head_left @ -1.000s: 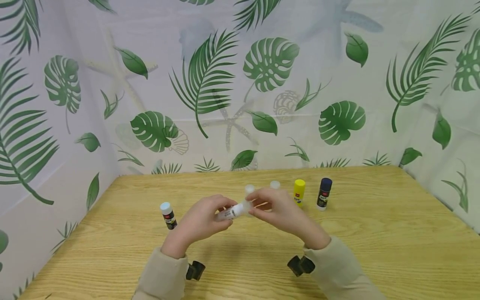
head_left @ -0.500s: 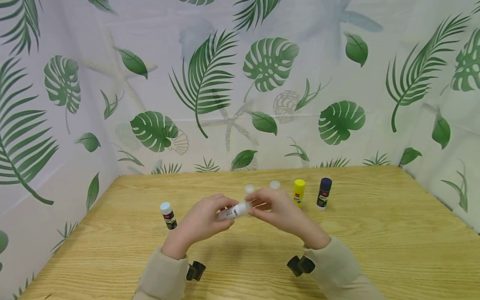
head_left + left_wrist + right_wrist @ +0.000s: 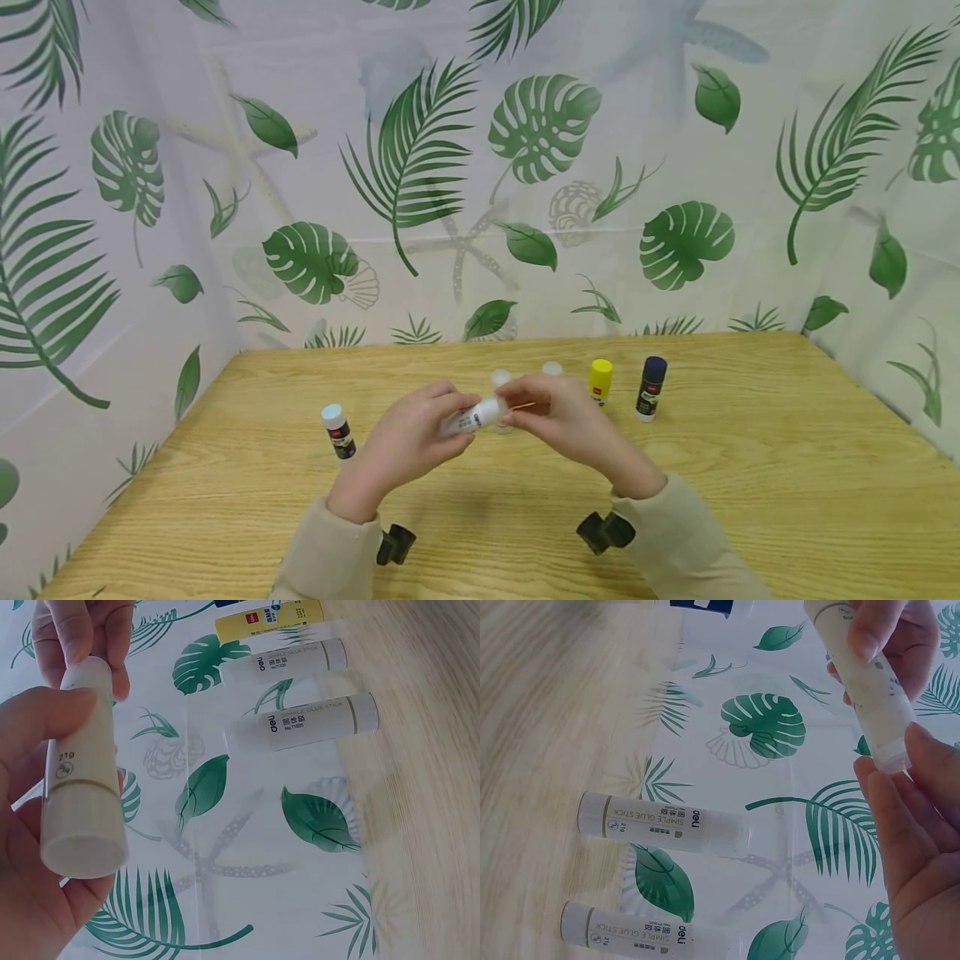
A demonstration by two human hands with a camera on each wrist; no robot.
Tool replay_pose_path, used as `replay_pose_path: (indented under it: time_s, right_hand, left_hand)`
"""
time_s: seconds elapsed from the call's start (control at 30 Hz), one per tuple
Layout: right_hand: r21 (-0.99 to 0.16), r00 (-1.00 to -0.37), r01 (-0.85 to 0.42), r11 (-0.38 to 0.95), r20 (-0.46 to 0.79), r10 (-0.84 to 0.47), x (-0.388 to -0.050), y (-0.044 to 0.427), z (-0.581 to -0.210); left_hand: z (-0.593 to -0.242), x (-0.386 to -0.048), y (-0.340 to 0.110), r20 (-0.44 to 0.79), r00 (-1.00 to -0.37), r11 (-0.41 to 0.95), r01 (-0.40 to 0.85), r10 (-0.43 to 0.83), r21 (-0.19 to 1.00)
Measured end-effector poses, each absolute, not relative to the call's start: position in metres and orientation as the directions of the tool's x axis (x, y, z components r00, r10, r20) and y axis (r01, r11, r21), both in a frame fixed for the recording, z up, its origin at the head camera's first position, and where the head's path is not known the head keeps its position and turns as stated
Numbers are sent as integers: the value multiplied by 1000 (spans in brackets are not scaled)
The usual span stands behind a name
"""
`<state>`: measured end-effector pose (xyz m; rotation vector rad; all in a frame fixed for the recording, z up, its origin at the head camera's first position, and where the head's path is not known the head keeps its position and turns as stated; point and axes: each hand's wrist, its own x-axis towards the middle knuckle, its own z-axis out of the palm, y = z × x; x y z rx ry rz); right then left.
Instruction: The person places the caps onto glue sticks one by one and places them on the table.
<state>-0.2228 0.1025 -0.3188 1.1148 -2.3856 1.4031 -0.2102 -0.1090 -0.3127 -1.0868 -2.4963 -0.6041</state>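
A white glue stick [image 3: 474,415] is held tilted above the table, between both hands. My left hand [image 3: 420,433] grips its body, with the thumb laid along the side in the left wrist view. At its other end, the thumb and fingers of my right hand [image 3: 562,421] pinch the translucent cap [image 3: 895,754]. Behind the hands, two more white glue sticks, one nearer the middle [image 3: 501,379] and one to its right [image 3: 552,368], stand upright, partly hidden in the head view.
A yellow glue stick [image 3: 601,383] and a dark blue-capped one [image 3: 651,390] stand at the back right. On the left is a black-labelled glue stick with a pale cap [image 3: 339,432]. A leaf-printed cloth [image 3: 450,167] rises behind the wooden table [image 3: 750,467].
The held glue stick has shifted slightly to the right and up, deeper into the right fingers. The standing glue sticks have stayed put.
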Motion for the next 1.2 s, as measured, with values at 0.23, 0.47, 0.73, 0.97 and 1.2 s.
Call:
replay_pose_path:
  time_s: [0.23, 0.47, 0.73, 0.97, 1.2]
  right_hand:
    - [-688, -708, -673, 272, 492, -507, -223, 102, -319]
    - [-651, -693, -703, 286, 537, -481, -224, 101, -322]
    - [-598, -687, -721, 349, 552, -474, -223, 100, -321]
    - [-632, -702, -703, 328, 541, -462, -222, 101, -317]
    - [-616, -698, -713, 335, 584, -413, -221, 98, -318]
  left_hand:
    - [-312, -210, -108, 506, -613, 607, 768, 606, 204]
    - [-313, -209, -108, 530, -605, 597, 773, 594, 214]
    - [-314, -208, -107, 539, -607, 604, 769, 585, 210]
    - [-316, -208, -100, 601, -603, 645, 742, 525, 181]
    - [-319, -206, -94, 571, -695, 685, 669, 437, 289]
